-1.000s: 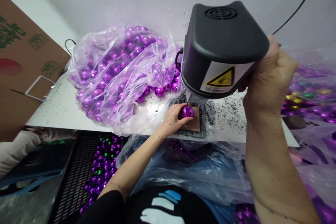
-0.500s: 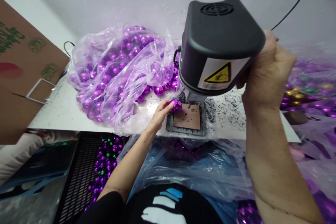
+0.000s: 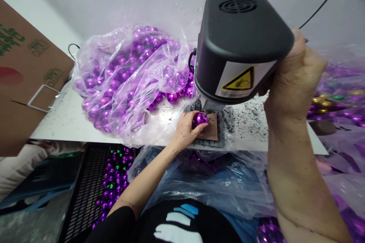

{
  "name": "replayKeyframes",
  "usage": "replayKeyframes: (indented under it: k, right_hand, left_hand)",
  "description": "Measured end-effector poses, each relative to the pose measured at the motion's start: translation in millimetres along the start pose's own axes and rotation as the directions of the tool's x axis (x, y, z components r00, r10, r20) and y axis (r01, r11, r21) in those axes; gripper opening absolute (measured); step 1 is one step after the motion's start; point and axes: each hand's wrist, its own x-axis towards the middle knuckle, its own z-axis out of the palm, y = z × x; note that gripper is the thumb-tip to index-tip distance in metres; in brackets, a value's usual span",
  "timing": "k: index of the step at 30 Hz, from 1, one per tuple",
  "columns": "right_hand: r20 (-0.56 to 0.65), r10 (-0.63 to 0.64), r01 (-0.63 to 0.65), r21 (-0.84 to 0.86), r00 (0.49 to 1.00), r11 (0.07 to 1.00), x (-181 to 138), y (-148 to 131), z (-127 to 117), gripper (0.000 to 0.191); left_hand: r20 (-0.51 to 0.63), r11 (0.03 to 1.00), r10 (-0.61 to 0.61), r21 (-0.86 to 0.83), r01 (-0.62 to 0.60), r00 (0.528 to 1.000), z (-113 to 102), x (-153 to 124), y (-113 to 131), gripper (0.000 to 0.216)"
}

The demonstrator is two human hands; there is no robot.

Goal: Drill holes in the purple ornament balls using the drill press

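My left hand is closed around a shiny purple disco ball, thumb and fingers on its sides. The ball is at the brown board on the metal base, directly below the head of a black bench drill press. A bit tip shows near the top of the ball, but I cannot tell whether they touch. High on the machine's right side, my right hand is closed on its lever; a small dark end sticks out past the fist, and the housing hides the fingertips.
A clear plastic bag of purple balls lies left of the machine. Dark shavings litter the white table. A cardboard box stands at far left, above a black crate. More bagged balls lie at right.
My left hand has moved right, carrying the purple disco ball from the board's left edge to under the drill head. My right hand stays on the lever.
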Motion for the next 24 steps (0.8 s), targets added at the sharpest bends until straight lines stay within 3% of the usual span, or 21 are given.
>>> replayKeyframes:
  k: [4,8,15,20,24]
  right_hand:
    - [0.000,0.012,-0.012,0.009,1.000,1.000,-1,-4,0,0.044]
    - [0.025,0.018,-0.019,0.029,1.000,0.999,-1,-4,0,0.043]
    - [0.121,0.073,-0.075,0.013,0.990,0.997,-4,-17,-11,0.038]
    - [0.151,0.050,-0.014,-0.231,0.987,0.973,-38,-38,-26,0.022]
    - [0.096,0.090,-0.057,-0.300,0.991,0.952,-71,-33,-33,0.022]
  left_hand:
    - [-0.017,0.985,0.168,0.053,-0.167,0.986,12,-2,0,0.045]
    - [-0.041,0.993,0.117,0.011,-0.117,0.992,23,-2,-3,0.044]
    - [0.075,0.995,0.091,0.038,-0.094,0.993,24,-5,-6,0.045]
    - [0.108,0.994,0.094,0.044,-0.099,0.990,21,-5,-5,0.043]
    - [0.119,0.995,0.090,0.028,-0.094,0.989,20,-4,-4,0.046]
